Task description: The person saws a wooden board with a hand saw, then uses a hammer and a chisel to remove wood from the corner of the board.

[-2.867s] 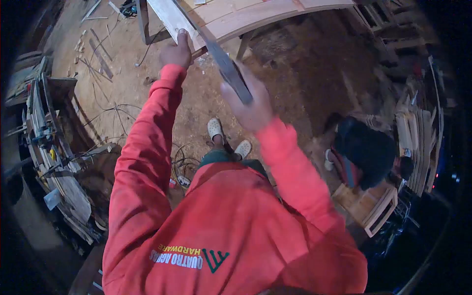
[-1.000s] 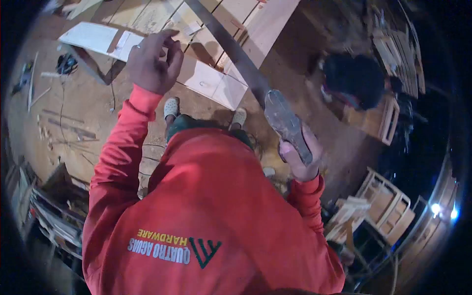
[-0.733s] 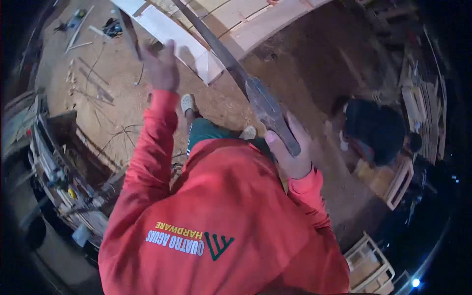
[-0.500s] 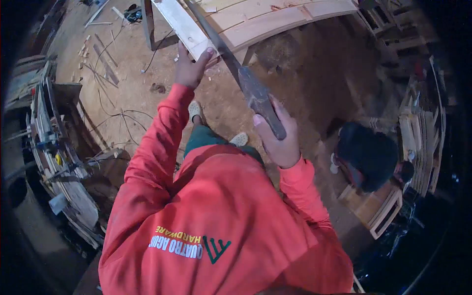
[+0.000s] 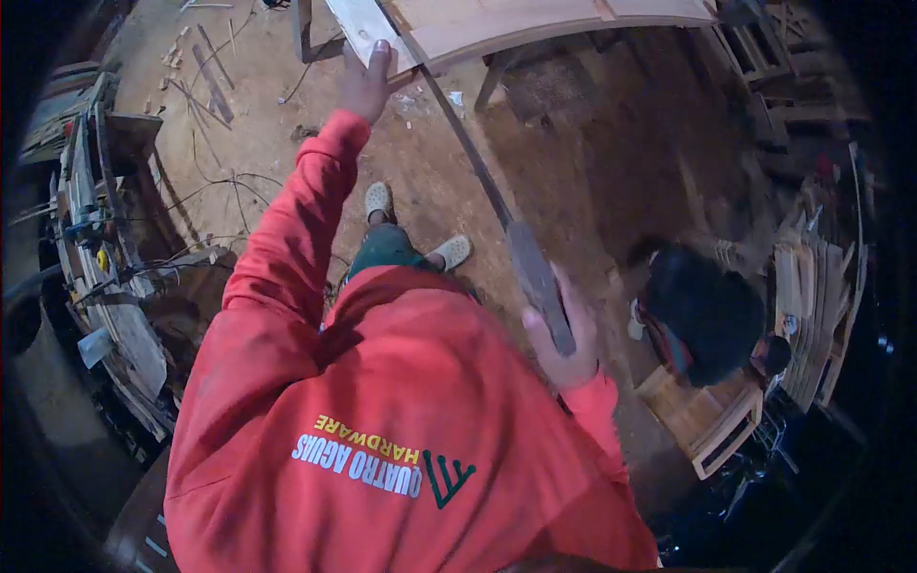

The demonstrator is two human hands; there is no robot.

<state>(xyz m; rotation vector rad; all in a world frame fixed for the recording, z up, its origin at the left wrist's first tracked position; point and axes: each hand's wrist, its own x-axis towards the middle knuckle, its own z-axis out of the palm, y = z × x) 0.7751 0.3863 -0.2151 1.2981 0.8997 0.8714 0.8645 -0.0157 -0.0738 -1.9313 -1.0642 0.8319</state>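
Observation:
My right hand (image 5: pixel 567 329) is wrapped round the wooden handle of a handsaw (image 5: pixel 482 181). The blade runs up and to the left, its far part against the edge of the wooden workpiece. My left hand (image 5: pixel 368 84) grips the end of a pale board (image 5: pixel 361 27), thumb on top and fingers below it. Beside the board lies a wide wooden panel (image 5: pixel 516 31) with a curved front edge, at the top of the view.
Another person (image 5: pixel 702 315) bends at the right beside a wooden frame piece (image 5: pixel 726 435). Wood is stacked at the right (image 5: pixel 812 306) and left (image 5: pixel 134 334). Cables (image 5: pixel 234 180) and offcuts (image 5: pixel 205 86) lie on the floor.
My right hand has drawn the saw down and to the right, so more blade shows below the board. The board and panel now appear higher in the view.

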